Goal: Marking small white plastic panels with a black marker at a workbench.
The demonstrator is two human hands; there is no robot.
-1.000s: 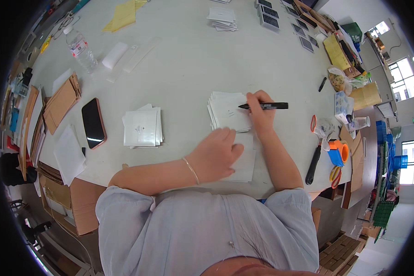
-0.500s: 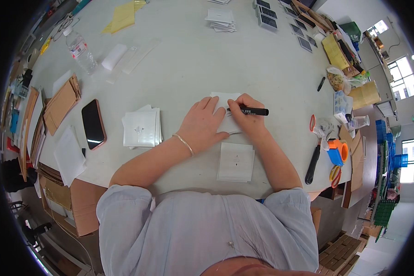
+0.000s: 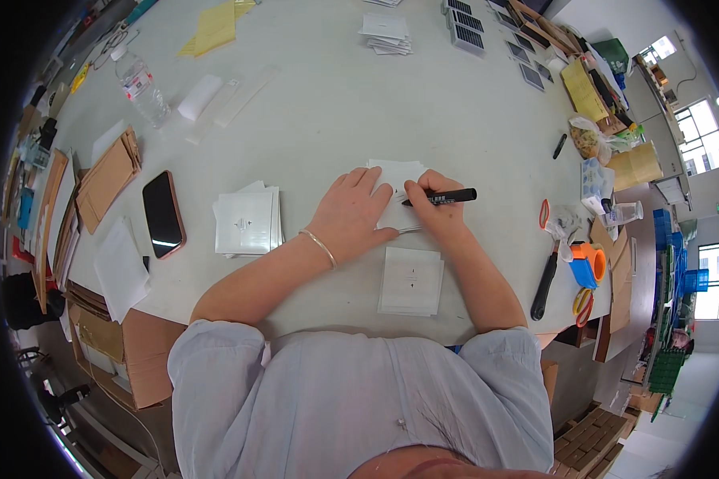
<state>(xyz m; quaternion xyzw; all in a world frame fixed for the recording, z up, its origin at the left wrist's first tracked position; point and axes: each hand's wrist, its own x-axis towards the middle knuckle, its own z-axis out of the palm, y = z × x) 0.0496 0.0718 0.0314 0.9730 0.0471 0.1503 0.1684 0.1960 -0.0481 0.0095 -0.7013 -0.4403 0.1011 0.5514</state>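
Note:
My right hand (image 3: 437, 207) grips a black marker pen (image 3: 453, 196), its tip pointing left over a stack of white square sheets (image 3: 395, 170). Flat on the left part of that stack rests my left hand (image 3: 354, 207), fingers stretched out and apart, with a bangle at the wrist. Both hands hide much of the stack. Nearer to me lies another pile of white squares (image 3: 410, 281) with small dark marks. A third pile, of glossy white squares (image 3: 248, 221), sits to the left of my left forearm.
A phone (image 3: 164, 214), cardboard pieces (image 3: 108, 180) and a water bottle (image 3: 141, 86) are on the left. At right are a screwdriver (image 3: 544, 286), an orange-and-blue tape dispenser (image 3: 588, 264) and scissors (image 3: 583, 306). Small solar panels (image 3: 465, 30) stand at the far side.
My right hand and the marker have shifted slightly right, and the pen tip shows more clearly. My left hand stays in place on the stack.

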